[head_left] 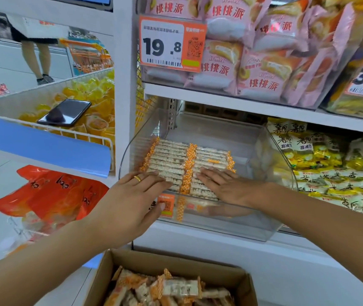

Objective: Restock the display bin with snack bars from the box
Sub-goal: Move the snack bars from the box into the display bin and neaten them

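Observation:
A clear plastic display bin (262, 226) sits on the lower shelf. Inside it lie two neat side-by-side rows of snack bars (171, 157) in clear wrappers with orange ends. My left hand (132, 195), wearing a gold ring, rests flat on the near end of the left row, its thumb against the bin's front wall. My right hand (227, 186) lies flat, fingers spread, on the near end of the right row. Neither hand holds anything. Below, at the bottom edge, an open cardboard box (118, 261) holds several loose snack bars (180, 288).
A black phone (66, 112) lies on yellow sweets in a wire basket at left. Orange bags (50, 195) sit below it. Pink cake packs (253, 69) fill the shelf above, yellow-white packs (330, 168) the bin at right. A person's legs (37, 60) and an orange cart stand far left.

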